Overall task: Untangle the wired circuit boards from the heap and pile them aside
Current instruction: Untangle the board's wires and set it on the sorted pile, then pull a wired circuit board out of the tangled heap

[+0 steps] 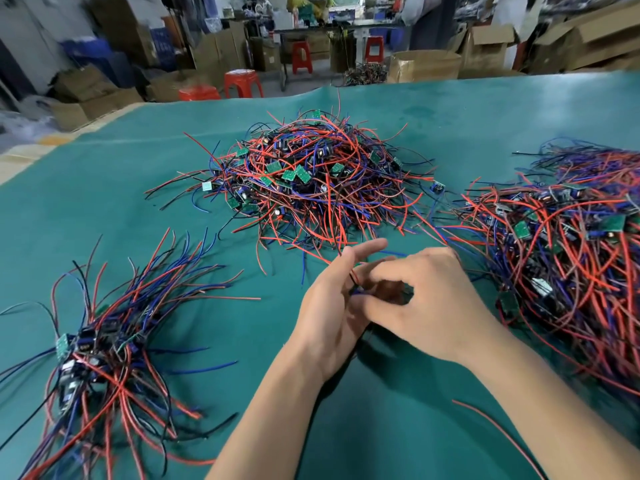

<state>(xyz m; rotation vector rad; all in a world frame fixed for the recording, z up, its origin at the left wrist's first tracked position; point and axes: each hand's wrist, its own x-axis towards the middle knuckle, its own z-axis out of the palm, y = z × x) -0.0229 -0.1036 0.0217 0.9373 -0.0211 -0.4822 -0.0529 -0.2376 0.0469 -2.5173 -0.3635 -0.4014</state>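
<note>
While the left hand (329,306) cradles one wired board (356,289) behind its half-straight fingers, the right hand (426,299) pinches its wires; draw gently away from the heap (304,181) beyond the fingertips; don't yank.

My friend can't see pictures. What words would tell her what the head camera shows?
Two bare hands meet over a green table, the left hand and right hand pinching a few thin wires together. A tangled heap of red and blue wired circuit boards lies ahead, another heap right, a tidier pile left.
</note>
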